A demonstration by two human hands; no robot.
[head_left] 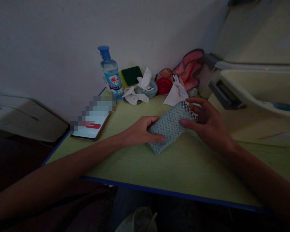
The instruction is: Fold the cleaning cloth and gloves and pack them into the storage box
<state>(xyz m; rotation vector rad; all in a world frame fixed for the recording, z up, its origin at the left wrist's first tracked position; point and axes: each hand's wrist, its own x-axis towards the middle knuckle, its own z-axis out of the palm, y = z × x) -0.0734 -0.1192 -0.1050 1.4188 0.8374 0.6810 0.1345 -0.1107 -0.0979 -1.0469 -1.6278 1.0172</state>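
A light blue knitted pouch (170,125) with a black-and-white checked band is held slantwise above the table (135,167). My left hand (145,130) grips its lower left end, thumb on top and the other fingers partly beneath. At the checked upper right end, my right hand (205,120) pinches the pouch between thumb and fingers. Whether anything is inside the pouch cannot be seen. Just behind it lies a white cloth or tissue (176,94).
A smartphone (91,120) lies at the left. Along the wall stand a blue-capped bottle (113,75), a green-and-yellow sponge (131,76), crumpled white and blue cloth pieces (146,87), a red-lidded jar (164,82) and a pink cloth (189,71). A cream-coloured plastic bin (256,122) borders the right side.
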